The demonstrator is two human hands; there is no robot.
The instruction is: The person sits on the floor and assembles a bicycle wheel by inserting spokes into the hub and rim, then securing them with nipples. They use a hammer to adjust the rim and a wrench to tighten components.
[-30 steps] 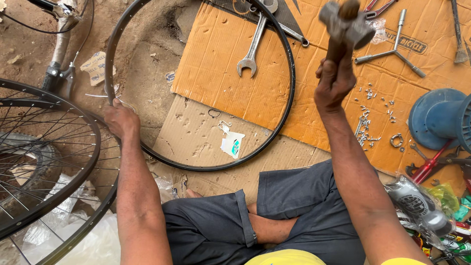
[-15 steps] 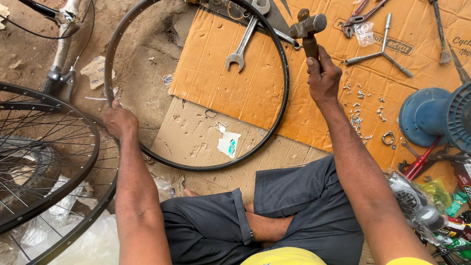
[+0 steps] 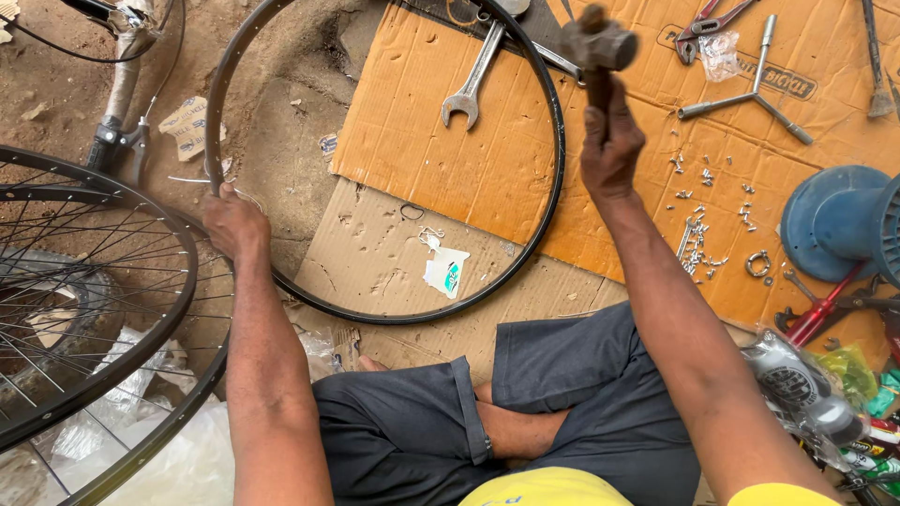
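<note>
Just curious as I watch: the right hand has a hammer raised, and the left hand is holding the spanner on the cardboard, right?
Not quite. The head view shows the left hand holding the bare wheel rim. The spanner lies untouched on the cardboard. The right hand does raise the hammer.

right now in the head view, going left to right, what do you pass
spoked wheel → left hand on the bare black rim → open-end wrench → right hand holding a hammer → three-way wrench → blue fan base
</note>
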